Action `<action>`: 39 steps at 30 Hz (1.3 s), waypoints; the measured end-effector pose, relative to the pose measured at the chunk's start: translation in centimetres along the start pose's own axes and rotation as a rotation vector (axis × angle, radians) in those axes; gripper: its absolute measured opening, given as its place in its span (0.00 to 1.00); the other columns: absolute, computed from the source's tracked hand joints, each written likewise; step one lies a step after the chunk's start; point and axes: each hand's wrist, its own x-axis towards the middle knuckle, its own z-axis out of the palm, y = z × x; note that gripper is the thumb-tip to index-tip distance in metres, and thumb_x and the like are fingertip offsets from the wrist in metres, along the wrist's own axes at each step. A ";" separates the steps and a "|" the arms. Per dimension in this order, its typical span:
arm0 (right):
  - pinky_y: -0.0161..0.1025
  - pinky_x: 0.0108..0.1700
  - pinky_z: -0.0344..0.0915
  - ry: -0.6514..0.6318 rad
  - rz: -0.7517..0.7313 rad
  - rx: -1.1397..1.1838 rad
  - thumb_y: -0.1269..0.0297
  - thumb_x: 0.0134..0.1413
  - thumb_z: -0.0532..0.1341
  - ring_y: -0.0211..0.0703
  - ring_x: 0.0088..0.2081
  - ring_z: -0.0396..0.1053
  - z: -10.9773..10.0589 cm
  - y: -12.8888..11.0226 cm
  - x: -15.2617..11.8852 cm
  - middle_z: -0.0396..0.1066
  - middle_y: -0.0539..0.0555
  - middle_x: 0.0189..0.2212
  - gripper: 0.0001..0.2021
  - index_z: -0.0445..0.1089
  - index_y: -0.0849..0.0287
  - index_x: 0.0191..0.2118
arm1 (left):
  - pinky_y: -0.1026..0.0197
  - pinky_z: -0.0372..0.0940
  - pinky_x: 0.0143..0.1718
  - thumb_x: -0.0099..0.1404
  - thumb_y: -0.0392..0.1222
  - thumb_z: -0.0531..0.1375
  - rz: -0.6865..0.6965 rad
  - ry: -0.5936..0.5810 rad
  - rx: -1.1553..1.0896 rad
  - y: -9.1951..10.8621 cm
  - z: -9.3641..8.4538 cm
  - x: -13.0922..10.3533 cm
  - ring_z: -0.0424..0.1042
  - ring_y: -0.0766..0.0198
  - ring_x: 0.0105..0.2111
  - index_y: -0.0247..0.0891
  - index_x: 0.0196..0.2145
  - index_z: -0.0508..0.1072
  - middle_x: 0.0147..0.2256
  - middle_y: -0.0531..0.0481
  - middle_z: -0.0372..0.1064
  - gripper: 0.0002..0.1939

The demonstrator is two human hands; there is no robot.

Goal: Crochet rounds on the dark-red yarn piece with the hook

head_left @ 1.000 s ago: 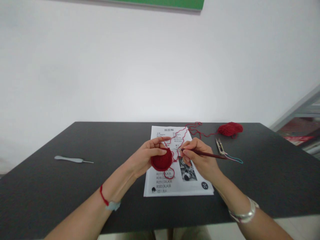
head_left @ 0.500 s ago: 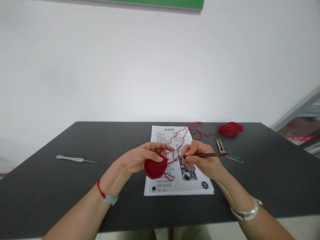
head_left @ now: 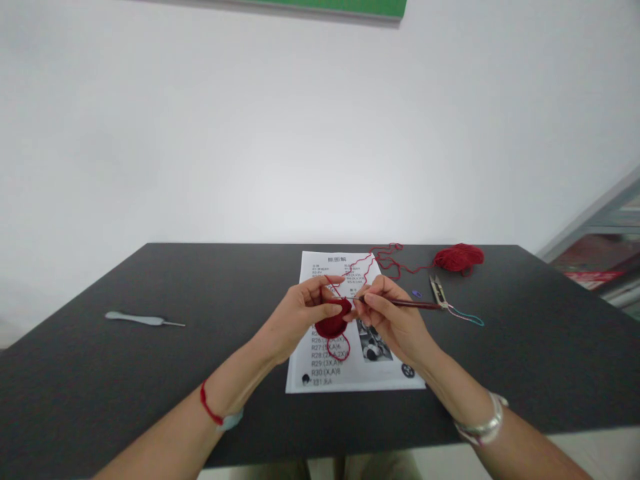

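Note:
Between thumb and fingers, my left hand [head_left: 300, 311] pinches a round red crochet piece [head_left: 332, 325], with yarn running over its raised forefinger. My right hand [head_left: 393, 310] grips a crochet hook [head_left: 415, 304] with a dark red handle like a pen; its thin metal tip reaches the top edge of the piece. A loop of red yarn [head_left: 339, 359] hangs below the piece. Under both hands lies a printed pattern sheet [head_left: 365, 380], partly covered by them. A yarn strand [head_left: 387, 257] trails over the sheet's upper right toward the red yarn ball [head_left: 459, 258].
Thread snips [head_left: 438, 292] with a blue-and-pink cord lie right of my right hand, beside a small purple stitch marker [head_left: 417, 293]. A grey-handled hook [head_left: 145, 319] rests far left on the black table [head_left: 90, 387]. A white wall rises behind.
My left hand has moved right with the crochet piece, closer to my right hand, and the piece has turned to a narrower view. The purple marker has come into sight.

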 end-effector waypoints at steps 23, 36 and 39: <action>0.33 0.24 0.63 0.083 -0.461 -0.852 0.73 0.52 0.61 0.37 0.24 0.69 -0.3 0.8 -1.1 0.72 0.48 0.27 0.07 0.63 0.53 0.29 | 0.66 0.59 0.29 0.52 0.33 0.64 0.125 0.237 0.093 -0.4 1.0 -0.3 0.65 0.69 0.25 0.34 0.44 0.71 0.24 0.57 0.66 0.19; 0.37 0.30 0.65 -0.398 -1.040 -1.505 0.76 0.63 0.49 0.41 0.30 0.62 -1.2 0.7 -0.2 0.67 0.55 0.29 0.08 0.62 0.59 0.37 | 0.65 0.60 0.32 0.43 0.31 0.69 -0.209 0.081 -0.271 -0.6 0.9 0.0 0.67 0.69 0.25 0.31 0.42 0.74 0.24 0.55 0.69 0.24; 0.37 0.28 0.63 -0.307 -1.069 -1.599 0.77 0.62 0.49 0.42 0.29 0.61 -0.6 1.0 -0.5 0.65 0.55 0.27 0.08 0.61 0.59 0.36 | 0.65 0.59 0.31 0.46 0.32 0.67 -0.117 0.152 -0.200 -0.8 0.8 0.0 0.65 0.70 0.25 0.31 0.44 0.74 0.23 0.56 0.68 0.24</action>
